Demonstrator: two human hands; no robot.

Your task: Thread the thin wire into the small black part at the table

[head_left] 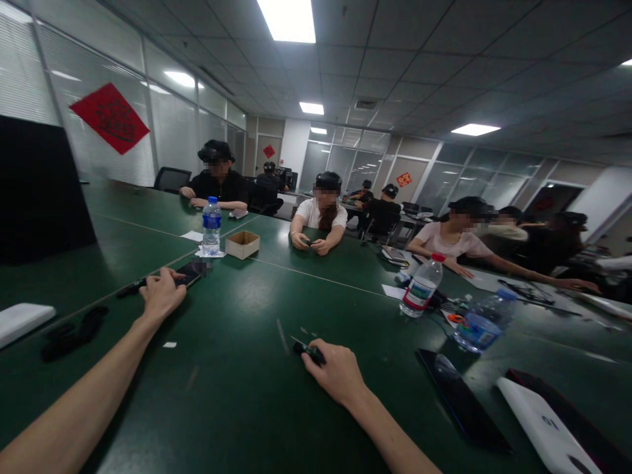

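My left hand [162, 293] reaches out over the table at the left, its fingers bent and apart at the near end of a dark smartphone [191, 272]. A slim black object [131, 288] lies beside its knuckles; what it is I cannot tell. Low in the middle, my right hand [340, 370] is closed around a small black-handled tool [309, 353]. A thin shaft seems to stick out of the tool toward the upper left. Its exact kind is too small and dark to make out.
A water bottle [212, 227] and a small open cardboard box [242, 245] stand ahead. To the right are a red-capped bottle [421, 287], a blue-capped bottle [481, 324], a dark phone [461, 398] and a white device [546, 421]. A black panel [42, 191] rises at left. Several people sit around.
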